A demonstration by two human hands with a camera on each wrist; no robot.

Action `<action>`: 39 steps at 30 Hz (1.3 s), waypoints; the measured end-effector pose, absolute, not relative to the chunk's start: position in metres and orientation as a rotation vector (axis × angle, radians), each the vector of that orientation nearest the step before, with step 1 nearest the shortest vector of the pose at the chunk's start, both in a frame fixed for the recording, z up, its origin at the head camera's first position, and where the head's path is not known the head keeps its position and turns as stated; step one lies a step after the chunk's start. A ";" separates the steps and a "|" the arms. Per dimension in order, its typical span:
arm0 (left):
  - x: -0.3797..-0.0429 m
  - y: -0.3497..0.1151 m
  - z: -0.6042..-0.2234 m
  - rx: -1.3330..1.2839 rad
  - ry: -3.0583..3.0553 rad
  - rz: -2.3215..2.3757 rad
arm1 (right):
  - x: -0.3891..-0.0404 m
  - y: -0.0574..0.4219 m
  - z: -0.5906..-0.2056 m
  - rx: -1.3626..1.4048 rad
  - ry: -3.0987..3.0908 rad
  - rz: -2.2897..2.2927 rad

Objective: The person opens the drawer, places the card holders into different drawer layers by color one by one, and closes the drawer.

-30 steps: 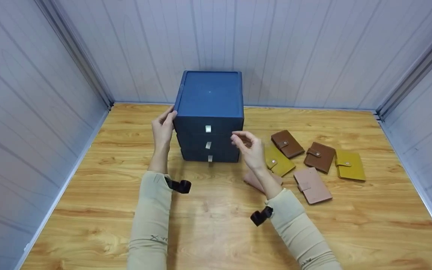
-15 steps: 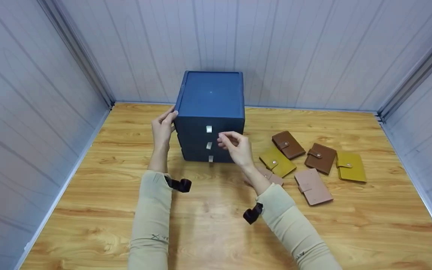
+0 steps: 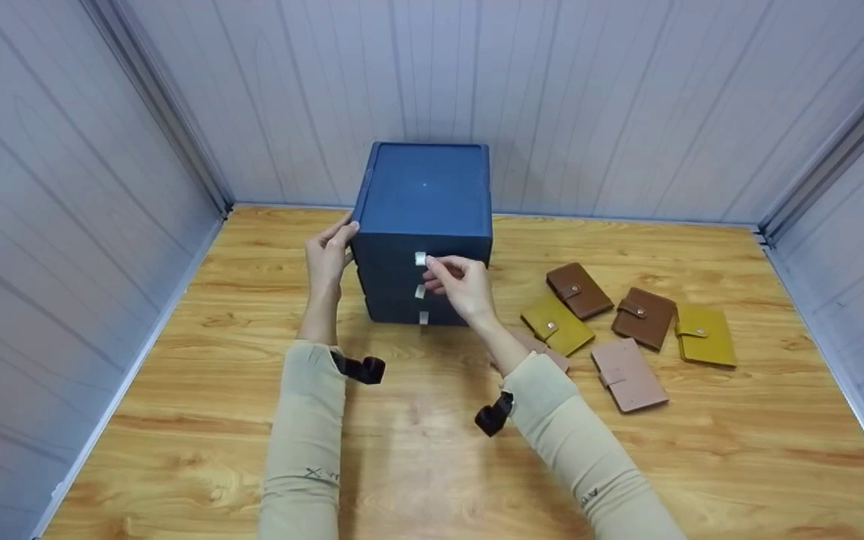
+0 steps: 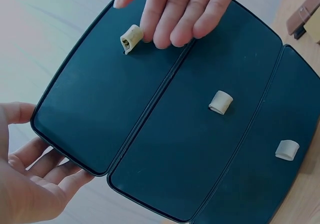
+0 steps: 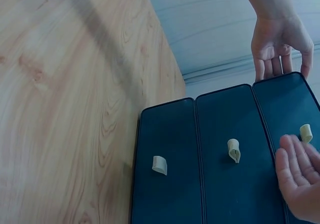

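Dark blue all over: a three-drawer cabinet, upright on the wood-patterned desk, every drawer apparently closed. Just changed: the right hand, now across the front and up at the top pull tab, after a spot further to the right a moment earlier. No clear shift in the left hand, nor in the cabinet. Meaning, as far as judgeable: reach over, top drawer singled out, no gap at its edges yet.

On the right hand, fingers nearly straight and close together, thumb a little apart, narrow rather than wide; fingertips at the tab's edge, touching or just beside, cannot tell which. No wrap round the tab in either wrist view. On the left hand, fingers fairly straight against the cabinet's left side, thumb at the top front corner: a steadying touch, by the look of it, rather than a full grip.

Lower down, untouched: the middle pull tab and the bottom pull tab. Right of the cabinet, flat on the desk, in neither hand: brown wallets, yellow wallets and pink wallets, two of each, one pink partly behind the right forearm.
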State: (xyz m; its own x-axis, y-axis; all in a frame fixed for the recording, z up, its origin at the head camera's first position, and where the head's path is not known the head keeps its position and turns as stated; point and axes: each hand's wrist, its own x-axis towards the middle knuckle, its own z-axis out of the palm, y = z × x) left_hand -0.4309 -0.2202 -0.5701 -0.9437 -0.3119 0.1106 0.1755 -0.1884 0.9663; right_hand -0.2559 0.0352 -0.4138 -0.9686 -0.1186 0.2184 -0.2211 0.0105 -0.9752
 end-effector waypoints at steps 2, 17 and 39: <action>-0.430 -0.220 -0.569 0.154 -1.762 -2.212 | -0.257 0.034 -0.414 0.331 -2.202 2.116; -0.427 -0.219 -0.564 0.181 -1.755 -2.239 | -0.260 0.027 -0.410 0.275 -2.208 2.174; -0.318 -0.171 -0.427 0.430 -1.830 -2.264 | -0.240 0.028 -0.411 0.401 -2.100 2.209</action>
State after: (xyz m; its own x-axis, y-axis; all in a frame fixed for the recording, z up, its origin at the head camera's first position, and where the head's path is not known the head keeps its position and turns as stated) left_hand -0.3182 -0.1713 -0.4266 -0.9381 -0.3318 -0.0999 -0.0281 -0.2145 0.9763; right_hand -0.2398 0.0276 -0.4114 -0.9637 -0.1294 0.2337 -0.2269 -0.0654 -0.9717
